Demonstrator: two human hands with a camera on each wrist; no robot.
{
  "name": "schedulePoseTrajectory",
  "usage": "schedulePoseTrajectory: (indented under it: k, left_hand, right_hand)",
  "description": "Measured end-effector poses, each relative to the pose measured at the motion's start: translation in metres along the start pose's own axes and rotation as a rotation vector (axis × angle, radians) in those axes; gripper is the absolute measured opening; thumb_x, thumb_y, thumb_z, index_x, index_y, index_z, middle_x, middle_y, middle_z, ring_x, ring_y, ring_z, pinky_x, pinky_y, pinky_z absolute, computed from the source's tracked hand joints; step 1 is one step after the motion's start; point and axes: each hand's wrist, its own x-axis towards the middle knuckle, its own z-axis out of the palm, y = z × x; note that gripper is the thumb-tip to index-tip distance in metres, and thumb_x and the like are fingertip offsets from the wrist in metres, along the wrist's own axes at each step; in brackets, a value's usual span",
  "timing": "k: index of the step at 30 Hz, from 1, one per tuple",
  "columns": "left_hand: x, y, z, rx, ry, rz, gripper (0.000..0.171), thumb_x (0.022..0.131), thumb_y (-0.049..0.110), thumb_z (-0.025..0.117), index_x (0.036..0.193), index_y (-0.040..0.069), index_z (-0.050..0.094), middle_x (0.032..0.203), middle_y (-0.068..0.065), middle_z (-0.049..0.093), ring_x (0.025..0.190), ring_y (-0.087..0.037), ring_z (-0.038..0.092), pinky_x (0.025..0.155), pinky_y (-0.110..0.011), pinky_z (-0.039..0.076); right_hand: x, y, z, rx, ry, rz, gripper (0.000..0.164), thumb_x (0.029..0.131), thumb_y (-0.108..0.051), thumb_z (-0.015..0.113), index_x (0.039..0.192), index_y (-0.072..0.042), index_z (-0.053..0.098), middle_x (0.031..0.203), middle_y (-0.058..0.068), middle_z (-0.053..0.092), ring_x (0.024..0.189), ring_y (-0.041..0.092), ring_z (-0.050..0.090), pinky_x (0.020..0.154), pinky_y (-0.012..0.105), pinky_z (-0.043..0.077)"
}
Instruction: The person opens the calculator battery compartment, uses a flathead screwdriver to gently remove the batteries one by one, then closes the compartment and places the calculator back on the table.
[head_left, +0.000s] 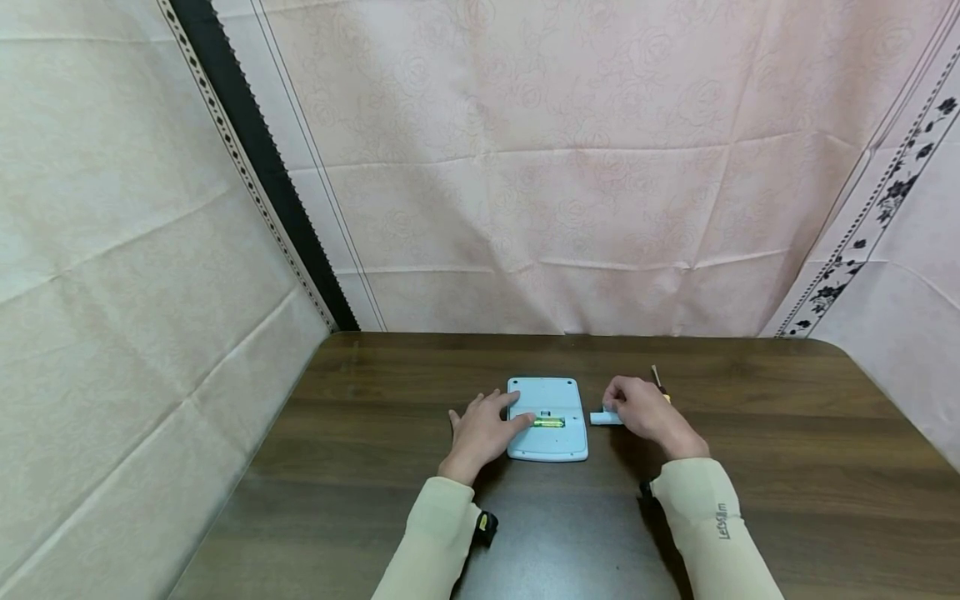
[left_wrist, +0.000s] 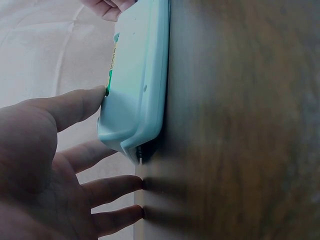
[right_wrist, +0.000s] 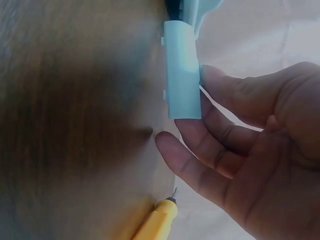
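A flat light blue device [head_left: 547, 392], calculator-like, lies on the table with its back up. A green battery [head_left: 550, 422] sits in the compartment at its middle. My left hand [head_left: 480, 433] rests at the device's left side, fingers spread; in the left wrist view the thumb [left_wrist: 82, 106] presses near the end of the battery. To the right of the device, my right hand [head_left: 648, 410] pinches a light blue battery cover [head_left: 604, 418] between thumb and fingers. Small tabs show along one edge of that cover in the right wrist view.
Beyond the right hand lies a yellow screwdriver [right_wrist: 159, 220] with a thin metal shaft, partly hidden by the hand in the head view. The brown wooden table [head_left: 390, 383] ends at hanging pale cloths [head_left: 525, 208] behind and at both sides.
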Motion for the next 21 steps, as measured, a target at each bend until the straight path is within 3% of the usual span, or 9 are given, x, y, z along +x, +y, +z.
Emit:
schedulePoseTrajectory:
  k: [14, 21]
  left_hand:
    - [0.0002, -0.0004, -0.0007, -0.013, 0.001, 0.002, 0.054, 0.102, 0.042, 0.069, 0.147, 0.012, 0.066, 0.159, -0.022, 0.049, 0.152, -0.049, 0.032, 0.113, -0.085, 0.004]
    - [0.0004, -0.001, -0.0006, -0.014, 0.005, 0.002, 0.054, 0.102, 0.042, 0.069, 0.147, 0.012, 0.066, 0.159, -0.022, 0.049, 0.152, -0.049, 0.032, 0.113, -0.085, 0.004]
  right_hand:
    - [0.0023, 0.004, 0.005, -0.029, -0.036, 0.01, 0.015, 0.103, 0.003, 0.059, 0.093, -0.003, 0.069, 0.086, 0.006, 0.06, 0.079, 0.023, 0.055, 0.072, 0.04, 0.05]
    - [0.0028, 0.006, 0.0046, -0.035, -0.027, 0.013, 0.011, 0.102, 0.001, 0.062, 0.097, -0.001, 0.072, 0.091, 0.009, 0.064, 0.081, 0.024, 0.057, 0.074, 0.042, 0.053]
